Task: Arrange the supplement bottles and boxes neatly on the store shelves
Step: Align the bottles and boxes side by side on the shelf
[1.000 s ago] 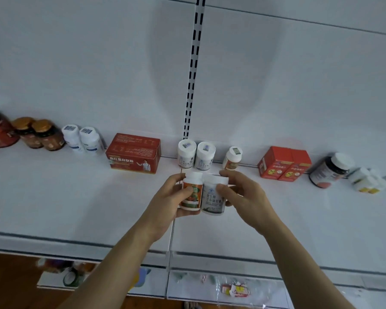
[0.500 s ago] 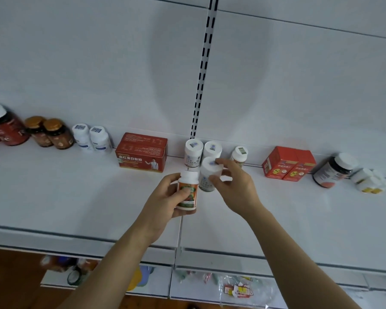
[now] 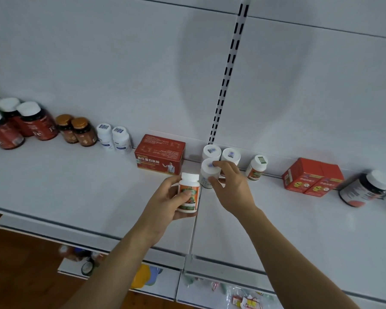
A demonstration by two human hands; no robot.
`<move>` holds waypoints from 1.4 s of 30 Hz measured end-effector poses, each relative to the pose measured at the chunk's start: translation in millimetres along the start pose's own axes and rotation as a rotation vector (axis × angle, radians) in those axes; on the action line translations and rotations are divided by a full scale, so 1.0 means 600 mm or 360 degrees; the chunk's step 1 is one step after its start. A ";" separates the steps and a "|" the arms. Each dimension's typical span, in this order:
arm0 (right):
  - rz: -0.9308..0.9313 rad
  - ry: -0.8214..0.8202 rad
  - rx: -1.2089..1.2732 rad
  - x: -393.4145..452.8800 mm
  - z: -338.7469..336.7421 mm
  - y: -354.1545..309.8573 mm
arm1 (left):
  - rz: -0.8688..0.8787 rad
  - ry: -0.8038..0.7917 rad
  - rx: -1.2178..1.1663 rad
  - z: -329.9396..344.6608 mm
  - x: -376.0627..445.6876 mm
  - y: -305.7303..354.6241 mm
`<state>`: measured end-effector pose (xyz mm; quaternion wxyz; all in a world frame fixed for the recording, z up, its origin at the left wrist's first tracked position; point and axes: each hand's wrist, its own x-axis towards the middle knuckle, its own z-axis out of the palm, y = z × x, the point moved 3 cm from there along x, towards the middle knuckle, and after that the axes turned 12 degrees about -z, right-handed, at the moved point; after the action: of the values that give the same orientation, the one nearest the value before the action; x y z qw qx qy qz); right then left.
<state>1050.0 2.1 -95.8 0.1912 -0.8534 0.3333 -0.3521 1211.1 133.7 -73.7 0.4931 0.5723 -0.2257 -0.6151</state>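
My left hand [image 3: 167, 202] grips a small white bottle with an orange label [image 3: 188, 192] above the white shelf [image 3: 76, 186]. My right hand [image 3: 231, 186] holds a white bottle with a pale label [image 3: 207, 173] by its cap and side, right in front of two matching white bottles [image 3: 221, 152] standing at the back wall. Another orange-label bottle [image 3: 256, 167] stands just right of them. A red box [image 3: 159, 155] sits to their left.
Along the back, from the left: dark red-label jars [image 3: 25, 126], two gold-capped brown bottles [image 3: 76, 131], two white bottles [image 3: 114, 138]. To the right are two red boxes [image 3: 312, 177] and a dark jar lying on its side [image 3: 363, 188]. A lower shelf [image 3: 232, 295] holds packets.
My right hand has carried the pale-label bottle away from the orange one, back toward the two matching bottles at the wall. The left hand keeps hold of the orange-label bottle.
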 end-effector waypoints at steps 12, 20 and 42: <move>-0.0037 -0.0016 -0.0115 -0.001 0.012 0.003 | -0.0014 -0.0007 0.0027 0.002 0.013 0.007; -0.0099 0.0183 -0.0140 -0.004 -0.052 -0.038 | 0.0003 -0.0127 0.0051 0.021 0.021 0.019; 0.0300 -0.0017 -0.0434 -0.078 -0.298 0.006 | 0.0468 -0.0263 0.1260 0.243 0.070 -0.005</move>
<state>893.8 16.1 1.4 0.1075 -0.8384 0.4555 -0.2794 1080.8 56.6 -60.8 0.2980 0.6280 -0.5622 -0.4480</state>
